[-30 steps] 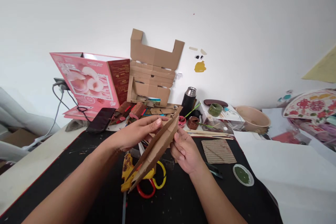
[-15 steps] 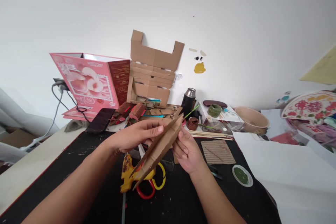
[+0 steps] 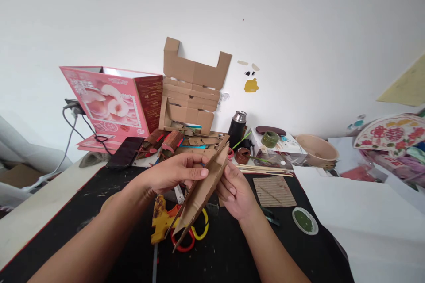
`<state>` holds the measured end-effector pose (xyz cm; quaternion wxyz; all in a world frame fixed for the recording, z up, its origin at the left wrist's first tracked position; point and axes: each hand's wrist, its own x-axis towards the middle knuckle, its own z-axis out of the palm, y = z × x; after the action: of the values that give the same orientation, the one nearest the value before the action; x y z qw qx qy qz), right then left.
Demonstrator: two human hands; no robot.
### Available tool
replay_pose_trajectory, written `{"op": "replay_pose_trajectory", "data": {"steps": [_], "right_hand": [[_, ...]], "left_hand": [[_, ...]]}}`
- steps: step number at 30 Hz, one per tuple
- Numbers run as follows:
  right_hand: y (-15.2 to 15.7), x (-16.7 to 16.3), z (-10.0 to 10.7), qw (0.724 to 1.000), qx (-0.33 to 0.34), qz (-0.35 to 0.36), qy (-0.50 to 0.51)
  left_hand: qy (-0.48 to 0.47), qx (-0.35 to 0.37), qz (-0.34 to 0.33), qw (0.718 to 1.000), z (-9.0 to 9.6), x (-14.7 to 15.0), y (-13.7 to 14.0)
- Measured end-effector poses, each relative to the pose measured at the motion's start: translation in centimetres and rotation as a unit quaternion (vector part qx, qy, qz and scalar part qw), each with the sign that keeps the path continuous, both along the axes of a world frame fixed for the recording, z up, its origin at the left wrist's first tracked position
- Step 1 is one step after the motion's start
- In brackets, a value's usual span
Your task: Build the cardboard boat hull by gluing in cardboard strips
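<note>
Between my hands is a long folded piece of brown cardboard [image 3: 201, 191], tilted, with its narrow end toward me. My left hand [image 3: 181, 170] pinches its left wall, the thumb lying inside the fold. Along the right wall, my right hand [image 3: 234, 191] grips with the fingers bent around the edge. Under the cardboard lie a yellow glue gun [image 3: 160, 220] with a glue stick and scissors [image 3: 201, 227] with red and yellow handles, both partly covered by it.
A corrugated cardboard square [image 3: 274, 192] and a dish of green paint [image 3: 304, 221] lie to the right on the black mat [image 3: 232, 256]. Behind stand a thermos [image 3: 237, 127], an opened cardboard box [image 3: 195, 70] and a pink box [image 3: 113, 101]. A phone [image 3: 125, 152] lies at left.
The cardboard has turned a little and its two walls have spread apart, so more of its inside shows. Both hands keep their hold. The view has shifted slightly.
</note>
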<state>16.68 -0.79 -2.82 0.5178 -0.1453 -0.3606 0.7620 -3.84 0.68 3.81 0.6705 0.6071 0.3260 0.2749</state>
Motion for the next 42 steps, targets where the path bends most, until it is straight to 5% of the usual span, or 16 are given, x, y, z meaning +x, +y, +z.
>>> {"op": "replay_pose_trajectory", "data": {"steps": [17, 24, 31, 42], "right_hand": [[0.3, -0.6, -0.3, 0.996, -0.017, -0.072, -0.056], [0.4, -1.0, -0.5, 0.983, -0.014, -0.142, -0.114], [0.3, -1.3, -0.9, 0.974, -0.008, -0.147, -0.173], [0.4, -1.1, -1.2, 0.974, -0.008, -0.155, -0.167]], "left_hand": [[-0.004, 0.012, 0.041, 0.999, -0.1, 0.1, 0.5], [0.053, 0.093, 0.092, 0.99, -0.6, 0.5, 0.6], [0.103, 0.155, 0.101, 0.977, -0.9, 0.9, 0.1], [0.079, 0.146, 0.104, 0.981, -1.0, 1.3, 0.0]]}}
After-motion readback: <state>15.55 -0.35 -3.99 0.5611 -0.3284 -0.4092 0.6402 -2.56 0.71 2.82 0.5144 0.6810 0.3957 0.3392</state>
